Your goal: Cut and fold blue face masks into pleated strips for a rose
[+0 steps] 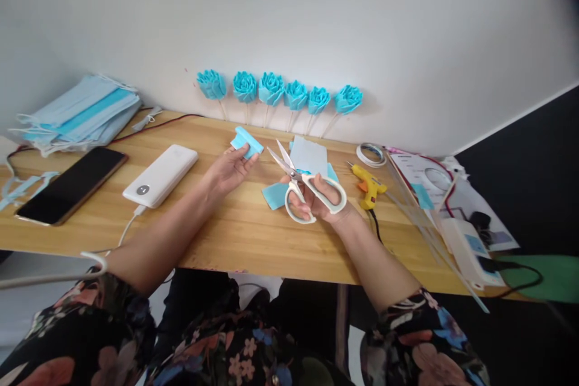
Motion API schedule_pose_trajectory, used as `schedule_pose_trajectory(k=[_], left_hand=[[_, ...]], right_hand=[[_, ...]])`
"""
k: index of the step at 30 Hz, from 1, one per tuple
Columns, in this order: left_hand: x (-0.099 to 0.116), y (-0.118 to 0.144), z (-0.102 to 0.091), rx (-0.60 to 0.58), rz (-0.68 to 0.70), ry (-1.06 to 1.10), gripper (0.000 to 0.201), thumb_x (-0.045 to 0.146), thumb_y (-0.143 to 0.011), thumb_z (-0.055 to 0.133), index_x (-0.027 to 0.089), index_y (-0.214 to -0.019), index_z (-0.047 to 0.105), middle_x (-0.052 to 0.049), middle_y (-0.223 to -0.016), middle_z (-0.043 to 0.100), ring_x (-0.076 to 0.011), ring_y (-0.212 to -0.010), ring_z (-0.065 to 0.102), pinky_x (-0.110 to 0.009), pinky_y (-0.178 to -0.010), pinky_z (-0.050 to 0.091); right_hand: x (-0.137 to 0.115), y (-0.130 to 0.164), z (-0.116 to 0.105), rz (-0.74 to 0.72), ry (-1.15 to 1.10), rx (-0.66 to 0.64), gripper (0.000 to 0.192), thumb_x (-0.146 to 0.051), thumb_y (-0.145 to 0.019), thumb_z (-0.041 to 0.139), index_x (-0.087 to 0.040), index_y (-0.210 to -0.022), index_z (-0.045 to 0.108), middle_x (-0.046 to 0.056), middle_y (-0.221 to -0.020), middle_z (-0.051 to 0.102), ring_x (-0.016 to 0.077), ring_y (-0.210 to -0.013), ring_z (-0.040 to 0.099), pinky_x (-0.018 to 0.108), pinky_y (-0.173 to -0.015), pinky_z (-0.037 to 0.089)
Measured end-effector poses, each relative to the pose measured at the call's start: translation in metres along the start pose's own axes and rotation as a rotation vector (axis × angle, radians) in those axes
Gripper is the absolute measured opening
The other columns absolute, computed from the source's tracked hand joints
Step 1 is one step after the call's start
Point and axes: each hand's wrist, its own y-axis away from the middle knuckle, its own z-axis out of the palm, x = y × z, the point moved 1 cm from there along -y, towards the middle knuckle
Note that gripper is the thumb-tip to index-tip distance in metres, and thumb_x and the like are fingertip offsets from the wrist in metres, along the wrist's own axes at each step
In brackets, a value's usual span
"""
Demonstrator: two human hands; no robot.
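Observation:
Between the thumb and fingers of my left hand (pixel 230 170) is a small folded piece of blue mask fabric (pixel 246 141). My right hand (pixel 319 196) has its fingers through the white handles of a pair of scissors (pixel 294 175). The blades are parted and point up and left, toward the blue piece but apart from it. Under and behind the right hand lie a flat pale sheet (pixel 309 154) and a blue fabric piece (pixel 275 195) on the wooden table (pixel 253 235).
Several blue fabric flowers on sticks (pixel 271 89) lean against the wall. A yellow glue gun (pixel 370 186), a tape roll (pixel 371 155) and a power strip (pixel 470 250) are on the right. Masks (pixel 85 111), a phone (pixel 72 186) and a white power bank (pixel 160 175) lie left.

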Motion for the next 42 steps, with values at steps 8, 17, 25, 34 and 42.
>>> schedule_pose_trajectory(k=[8,17,25,34,42], left_hand=[[0.003,0.0,0.001,0.048,-0.007,0.023,0.019,0.006,-0.095,0.053,0.016,-0.086,0.066,-0.003,-0.093,0.076,-0.0108,-0.089,0.074,-0.015,-0.076,0.06],[0.0,0.006,0.005,-0.015,-0.029,0.002,0.019,0.004,-0.095,0.053,0.014,-0.084,0.065,-0.004,-0.091,0.075,-0.0107,-0.087,0.073,-0.014,-0.072,0.059],[-0.007,0.014,0.01,-0.13,-0.071,-0.068,0.018,0.004,-0.093,0.055,0.014,-0.097,0.069,-0.004,-0.089,0.076,-0.0113,-0.076,0.073,-0.018,-0.07,0.06],[-0.015,0.01,0.005,-0.197,-0.06,-0.078,0.006,0.005,-0.088,0.065,0.01,-0.089,0.066,-0.005,-0.082,0.074,-0.013,-0.07,0.072,-0.022,-0.071,0.062],[-0.014,0.007,0.003,-0.23,-0.02,-0.087,0.006,0.007,-0.085,0.07,0.011,-0.086,0.066,-0.003,-0.077,0.072,-0.0118,-0.066,0.07,-0.021,-0.067,0.061]], right_hand=[[0.009,0.0,-0.003,0.034,-0.021,0.025,0.063,-0.068,-0.084,0.062,-0.016,-0.121,0.064,0.002,-0.073,0.063,0.0093,-0.051,0.047,0.023,-0.042,0.043],[0.012,0.0,0.0,0.026,0.018,-0.004,0.059,-0.067,-0.087,0.059,-0.018,-0.119,0.065,0.002,-0.071,0.062,0.0095,-0.053,0.048,0.023,-0.044,0.044],[0.009,-0.003,0.01,0.02,0.03,0.076,0.058,-0.066,-0.086,0.061,-0.019,-0.121,0.062,0.003,-0.081,0.063,0.0105,-0.058,0.051,0.024,-0.048,0.048],[0.018,-0.009,0.007,-0.049,-0.053,0.057,0.061,-0.067,-0.085,0.062,-0.018,-0.122,0.06,0.003,-0.081,0.065,0.0109,-0.061,0.054,0.025,-0.053,0.05],[0.021,-0.013,0.012,-0.098,-0.13,0.083,0.062,-0.066,-0.085,0.063,-0.015,-0.121,0.063,0.0,-0.074,0.06,0.0079,-0.053,0.046,0.022,-0.043,0.042]])
